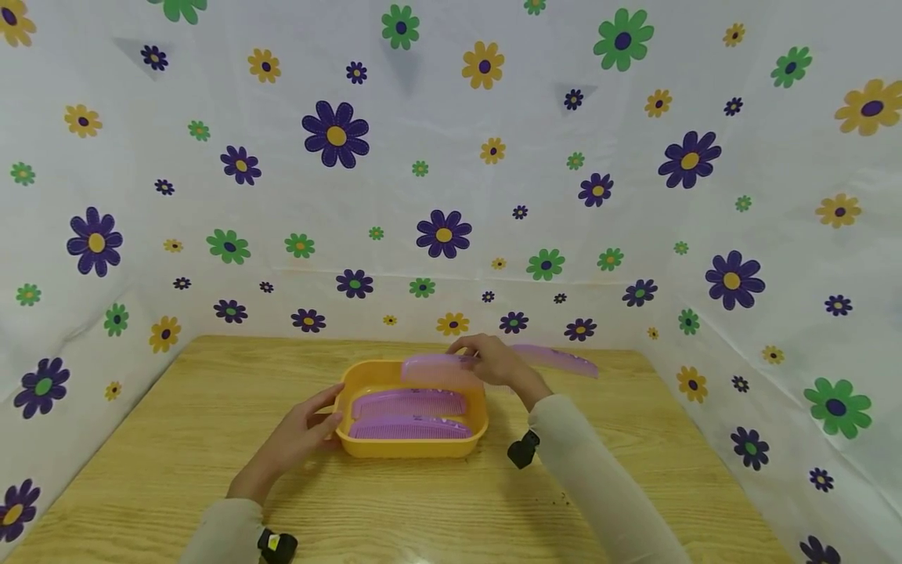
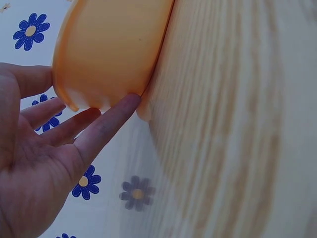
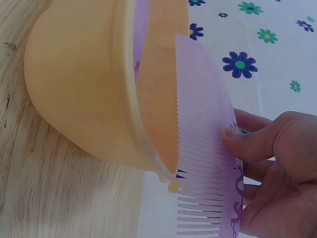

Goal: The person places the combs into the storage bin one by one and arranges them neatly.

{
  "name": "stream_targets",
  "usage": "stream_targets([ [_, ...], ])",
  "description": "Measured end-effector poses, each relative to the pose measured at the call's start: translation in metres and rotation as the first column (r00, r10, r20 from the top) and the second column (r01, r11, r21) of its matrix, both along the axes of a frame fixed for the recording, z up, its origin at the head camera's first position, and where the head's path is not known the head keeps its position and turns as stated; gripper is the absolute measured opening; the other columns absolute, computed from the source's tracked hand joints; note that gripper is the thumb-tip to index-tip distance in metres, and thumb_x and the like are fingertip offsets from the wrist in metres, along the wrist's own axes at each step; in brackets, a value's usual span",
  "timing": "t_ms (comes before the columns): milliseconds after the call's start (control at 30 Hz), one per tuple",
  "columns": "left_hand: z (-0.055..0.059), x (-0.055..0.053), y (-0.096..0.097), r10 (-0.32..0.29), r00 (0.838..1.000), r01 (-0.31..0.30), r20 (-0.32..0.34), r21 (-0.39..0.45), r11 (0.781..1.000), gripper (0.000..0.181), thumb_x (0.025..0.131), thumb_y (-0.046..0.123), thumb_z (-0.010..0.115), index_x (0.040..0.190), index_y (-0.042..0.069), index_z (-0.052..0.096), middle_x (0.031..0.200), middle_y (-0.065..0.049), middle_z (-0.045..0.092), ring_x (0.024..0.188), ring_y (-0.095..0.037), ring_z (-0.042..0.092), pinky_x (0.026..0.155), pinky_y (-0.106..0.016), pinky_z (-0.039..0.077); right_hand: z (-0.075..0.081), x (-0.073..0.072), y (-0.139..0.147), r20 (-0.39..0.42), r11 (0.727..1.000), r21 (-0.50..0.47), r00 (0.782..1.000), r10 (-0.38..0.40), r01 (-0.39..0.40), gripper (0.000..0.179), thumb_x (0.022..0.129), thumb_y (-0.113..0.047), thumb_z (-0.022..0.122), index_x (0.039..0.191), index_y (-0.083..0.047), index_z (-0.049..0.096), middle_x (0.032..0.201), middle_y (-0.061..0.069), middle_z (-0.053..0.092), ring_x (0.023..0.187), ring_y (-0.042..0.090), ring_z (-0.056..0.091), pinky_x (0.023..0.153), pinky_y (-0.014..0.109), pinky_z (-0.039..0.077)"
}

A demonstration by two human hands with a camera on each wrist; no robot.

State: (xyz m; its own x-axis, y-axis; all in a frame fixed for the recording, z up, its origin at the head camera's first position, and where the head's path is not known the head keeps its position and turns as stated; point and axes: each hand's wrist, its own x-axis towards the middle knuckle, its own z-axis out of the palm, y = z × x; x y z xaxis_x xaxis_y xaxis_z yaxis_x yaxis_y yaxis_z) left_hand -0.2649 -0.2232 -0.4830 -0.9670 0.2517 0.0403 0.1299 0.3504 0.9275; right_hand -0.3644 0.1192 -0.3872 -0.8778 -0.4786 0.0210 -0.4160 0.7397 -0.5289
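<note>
A yellow plastic basin [image 1: 409,450] stands on the wooden table with two purple combs inside, a rear comb [image 1: 409,403] and a front comb [image 1: 410,428]. My left hand [image 1: 303,431] touches the basin's left end; in the left wrist view its fingers [image 2: 111,121] extend fairly straight against the outer wall. My right hand [image 1: 496,364] pinches a third purple comb [image 3: 200,104] by its spine, over the basin's back right rim. In the right wrist view, the held comb's teeth face the basin, with the thumb on its near face.
Another purple comb [image 1: 564,361] lies on the table [image 1: 599,439] to the right, behind my right hand. Small dark specks mark the table near my right sleeve. White flower-patterned sheets [image 1: 451,188] enclose the back and both sides.
</note>
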Motion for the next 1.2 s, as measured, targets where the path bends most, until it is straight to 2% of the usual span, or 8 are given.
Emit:
stream_targets([
  [400,0.001,0.002,0.0,-0.021,1.0,0.021,-0.022,-0.005,1.0,0.059,0.109,0.018,0.051,0.162,0.005,0.028,0.162,-0.031,0.033,0.134,-0.05,0.055,0.088,-0.037,0.065,-0.008,-0.002,-0.016,0.035,0.999,0.043,0.999,0.026,-0.028,0.049,0.09,0.015,0.053,0.125,-0.012,0.072,0.12,0.015,0.071,0.107,0.028,0.065,0.104,0.046,0.059],
  [567,0.0,0.001,0.0,-0.02,1.0,0.019,-0.018,-0.005,1.0,0.059,0.109,0.017,0.051,0.162,0.005,0.028,0.162,-0.031,0.033,0.135,-0.05,0.055,0.089,-0.037,0.065,-0.007,-0.001,-0.024,0.028,0.997,0.052,0.998,0.052,-0.053,0.047,0.091,0.015,0.054,0.126,-0.01,0.072,0.121,0.017,0.072,0.109,0.03,0.066,0.105,0.046,0.058],
  [833,-0.001,0.0,0.0,-0.009,1.0,0.009,-0.002,0.009,1.0,0.059,0.109,0.017,0.052,0.162,0.007,0.029,0.163,-0.029,0.034,0.136,-0.05,0.054,0.089,-0.037,0.065,-0.011,-0.003,-0.036,0.025,0.996,0.06,0.997,0.069,-0.07,0.041,0.095,0.011,0.056,0.127,-0.011,0.071,0.116,0.015,0.071,0.103,0.027,0.063,0.105,0.045,0.058],
  [1200,-0.003,-0.001,-0.001,0.006,1.0,-0.006,0.003,-0.006,1.0,0.058,0.11,0.018,0.051,0.163,0.009,0.03,0.164,-0.028,0.034,0.136,-0.049,0.054,0.09,-0.035,0.064,-0.012,-0.004,-0.052,0.075,0.995,0.049,0.993,0.087,-0.091,0.041,0.097,0.009,0.056,0.129,-0.012,0.07,0.128,0.015,0.069,0.11,0.027,0.062,0.109,0.046,0.055],
])
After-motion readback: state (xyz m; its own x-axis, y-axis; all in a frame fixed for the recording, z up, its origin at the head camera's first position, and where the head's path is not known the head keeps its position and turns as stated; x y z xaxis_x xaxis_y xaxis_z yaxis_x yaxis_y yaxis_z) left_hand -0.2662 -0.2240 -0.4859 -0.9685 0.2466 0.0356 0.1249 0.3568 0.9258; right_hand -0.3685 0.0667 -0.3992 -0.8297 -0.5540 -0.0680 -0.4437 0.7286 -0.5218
